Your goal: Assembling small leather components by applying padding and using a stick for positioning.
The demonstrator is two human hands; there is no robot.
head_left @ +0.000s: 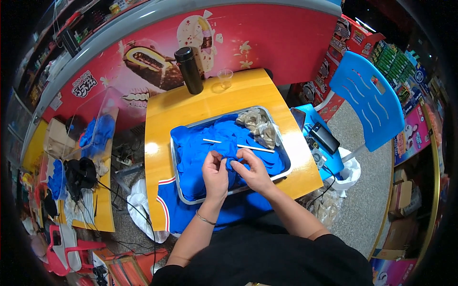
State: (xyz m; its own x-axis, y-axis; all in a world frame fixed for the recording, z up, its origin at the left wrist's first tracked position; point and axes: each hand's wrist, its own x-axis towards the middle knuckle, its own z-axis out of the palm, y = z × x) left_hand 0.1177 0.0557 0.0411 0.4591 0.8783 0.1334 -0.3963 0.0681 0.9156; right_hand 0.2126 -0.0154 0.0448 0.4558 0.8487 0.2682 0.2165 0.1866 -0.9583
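Red picture-printed panel (286, 52) stood behind a glossy yellow wooden table (160, 112).

At far left, bunched black cloth (80, 176) lay on another yellow surface, with a crumpled white plastic bag (140, 209) below, nearer the middle. On the table, a shallow rectangular silver metal tray (284, 155) held a heap of bright blue fabric (198, 143), a black cylindrical flask (190, 71) upright behind it. Over the tray's near part, the left hand (215, 175) pinched a small gathered piece of blue fabric (230, 161) between thumb and fingers; the right hand (254, 175) pinched the same piece from the other side. Whether it joined the heap, I could not tell. Thin white stick lengths (257, 148) crossed the heap, brownish-beige bundles (258, 126) filled the tray's far right corner, and a blue plastic chair (365, 90) stood at right.
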